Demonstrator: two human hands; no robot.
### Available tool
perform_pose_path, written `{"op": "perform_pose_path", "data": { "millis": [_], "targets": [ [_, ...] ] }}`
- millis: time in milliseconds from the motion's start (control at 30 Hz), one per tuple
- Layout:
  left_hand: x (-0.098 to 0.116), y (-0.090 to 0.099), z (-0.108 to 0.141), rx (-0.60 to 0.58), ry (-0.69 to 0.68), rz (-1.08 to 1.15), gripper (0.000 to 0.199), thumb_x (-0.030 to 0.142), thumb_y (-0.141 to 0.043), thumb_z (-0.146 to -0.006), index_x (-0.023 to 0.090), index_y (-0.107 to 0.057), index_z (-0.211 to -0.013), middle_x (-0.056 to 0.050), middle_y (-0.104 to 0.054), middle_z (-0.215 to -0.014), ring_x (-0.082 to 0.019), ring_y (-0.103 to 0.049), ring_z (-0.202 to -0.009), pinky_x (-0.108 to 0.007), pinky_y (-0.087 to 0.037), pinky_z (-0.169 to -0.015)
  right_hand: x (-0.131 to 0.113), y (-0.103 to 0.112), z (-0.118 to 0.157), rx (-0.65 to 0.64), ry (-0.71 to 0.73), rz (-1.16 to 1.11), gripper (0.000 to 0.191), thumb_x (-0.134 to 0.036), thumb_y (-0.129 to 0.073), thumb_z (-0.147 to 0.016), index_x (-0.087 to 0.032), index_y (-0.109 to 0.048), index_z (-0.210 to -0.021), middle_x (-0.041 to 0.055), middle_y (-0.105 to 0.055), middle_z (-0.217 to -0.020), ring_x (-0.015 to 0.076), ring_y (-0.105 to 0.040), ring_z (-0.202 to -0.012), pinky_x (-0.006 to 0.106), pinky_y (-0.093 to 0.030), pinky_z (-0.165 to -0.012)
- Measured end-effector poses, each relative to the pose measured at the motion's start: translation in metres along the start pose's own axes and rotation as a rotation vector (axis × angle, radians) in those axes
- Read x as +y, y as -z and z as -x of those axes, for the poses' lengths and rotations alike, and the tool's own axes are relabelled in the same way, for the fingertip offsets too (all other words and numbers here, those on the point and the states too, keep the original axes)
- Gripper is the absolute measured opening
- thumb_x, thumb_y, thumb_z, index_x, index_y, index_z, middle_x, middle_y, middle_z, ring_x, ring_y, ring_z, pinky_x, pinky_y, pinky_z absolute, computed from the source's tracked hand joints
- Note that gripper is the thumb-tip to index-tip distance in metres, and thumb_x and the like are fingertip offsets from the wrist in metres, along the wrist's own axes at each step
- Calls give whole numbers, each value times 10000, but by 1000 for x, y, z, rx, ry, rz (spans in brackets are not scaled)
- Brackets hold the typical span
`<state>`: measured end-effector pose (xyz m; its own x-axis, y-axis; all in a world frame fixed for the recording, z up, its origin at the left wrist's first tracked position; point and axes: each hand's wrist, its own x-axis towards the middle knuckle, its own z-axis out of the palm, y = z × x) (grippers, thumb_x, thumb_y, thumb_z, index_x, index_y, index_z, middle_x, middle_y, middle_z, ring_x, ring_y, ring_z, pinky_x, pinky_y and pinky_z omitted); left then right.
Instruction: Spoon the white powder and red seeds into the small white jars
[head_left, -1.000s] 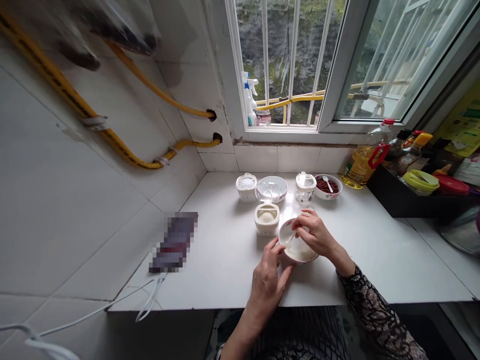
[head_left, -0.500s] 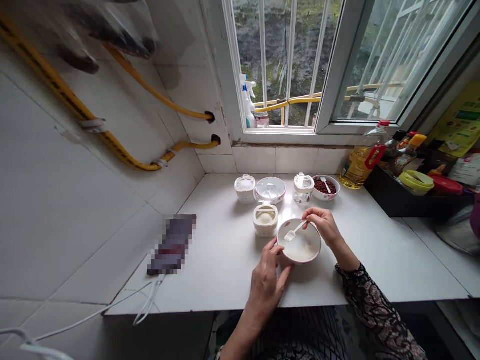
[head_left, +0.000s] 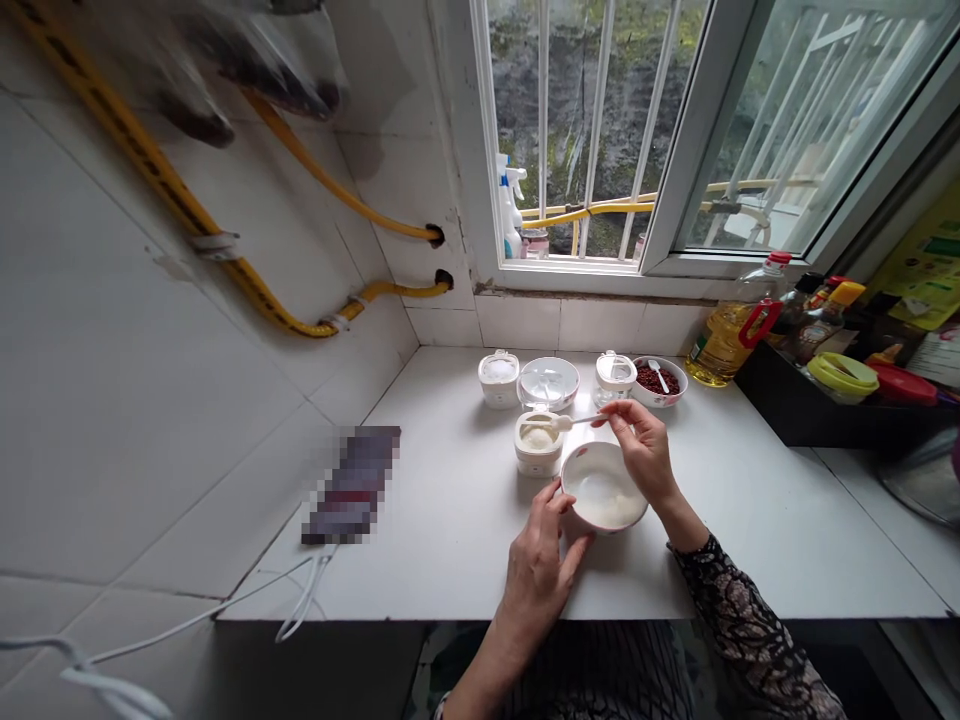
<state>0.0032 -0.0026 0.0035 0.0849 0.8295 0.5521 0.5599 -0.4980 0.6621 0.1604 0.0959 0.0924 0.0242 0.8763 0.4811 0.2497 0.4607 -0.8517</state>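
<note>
- Gripping bowl from the left with left hand: fingers at the rim, thumb spread along the near side.
- Pinching spoon near the end of its handle, with thumb and fingers of right hand, above the far right part of bowl.
- Separating the hands: one clamped on bowl, one on spoon, not touching each other.
- Pointing spoon leftward, almost level, head at the right side of jar. Contact with rim or powder: cannot tell.
- Locating bowl: on counter, near its front edge, just right of jar and nearer. Pale grains visible inside, at the near right.
- Locating jar: uncovered, heaped with pale powder, clear lid raised at the back.
- Locating items behind, left to right: white tub, rear bowl, clear pot, small bowl with dark red pieces and second spoon.
- Locating oil: right of small bowl, beside black bin.
- Locating pixelated item: well left of left hand.
</note>
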Motion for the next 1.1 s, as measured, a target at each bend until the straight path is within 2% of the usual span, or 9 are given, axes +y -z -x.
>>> {"op": "perform_pose_path", "data": {
  "millis": [133,233,367,433,600,767,833,933,1100],
  "targets": [
    [1,1,0,2,1,1,370,186,-602,-909,247,-461,-1246,-129,-561,-1338,-264,-647,-1173,-343,-631,-781,-7,-11,2,-87,445,273,168,-180,-494,-949,-233,-653,-935,53,-741,-878,223,-681,-911,439,-458,-973],
    [1,1,0,0,7,7,364,181,-600,-909,243,-464,-1241,-129,-560,-1340,-265,-645,-1177,-349,-631,-792,-8,-11,4,-139,574,355,218,-122,-472,-941,-241,-655,-946,36,-743,-861,215,-685,-899,474,-403,-1048],
    [1,1,0,-8,14,11,366,181,-603,-906,245,-466,-1239,-129,-554,-1353,-268,-645,-1179,-359,-629,-806,-7,1,5,-10,462,300,187,-147,-497,-926,-238,-660,-941,35,-739,-818,233,-663,-873,460,-442,-987],
    [1,1,0,-10,16,7,373,184,-608,-903,247,-465,-1241,-129,-554,-1353,-267,-647,-1175,-359,-629,-805,-4,10,5,6,398,290,175,-158,-503,-904,-242,-656,-893,13,-713,-732,234,-645,-819,454,-452,-973],
    [2,2,-1,-5,-2,-8,373,190,-608,-903,242,-464,-1243,-136,-561,-1344,-259,-656,-1147,-347,-628,-789,11,24,8,-215,368,427,171,-123,-511,-790,-244,-607,-719,-24,-645,-635,191,-589,-649,448,-424,-999],
    [2,2,-1,9,-12,9,344,194,-592,-918,234,-468,-1236,-141,-555,-1343,-230,-670,-1084,-316,-623,-755,16,14,15,-421,318,374,201,-92,-480,-774,-236,-584,-680,-52,-631,-576,156,-547,-561,448,-390,-1026],
    [2,2,-1,9,-11,15,341,195,-592,-919,231,-471,-1236,-141,-554,-1340,-228,-667,-1083,-311,-621,-749,15,12,16,-409,241,315,209,-95,-465,-760,-239,-590,-674,-61,-624,-543,157,-551,-554,446,-379,-1039],
    [2,1,-1,5,-8,18,356,188,-589,-919,233,-465,-1249,-142,-551,-1340,-226,-666,-1082,-311,-620,-753,12,15,13,-320,95,245,199,-126,-465,-728,-238,-601,-636,-42,-638,-528,181,-596,-608,422,-403,-1001],
    [2,1,0,3,4,22,371,178,-599,-908,236,-470,-1251,-139,-552,-1344,-239,-655,-1125,-324,-620,-781,11,22,9,-210,-189,79,165,-204,-486,-699,-216,-637,-633,-16,-641,-519,181,-606,-563,324,-477,-726]
  ]
}}
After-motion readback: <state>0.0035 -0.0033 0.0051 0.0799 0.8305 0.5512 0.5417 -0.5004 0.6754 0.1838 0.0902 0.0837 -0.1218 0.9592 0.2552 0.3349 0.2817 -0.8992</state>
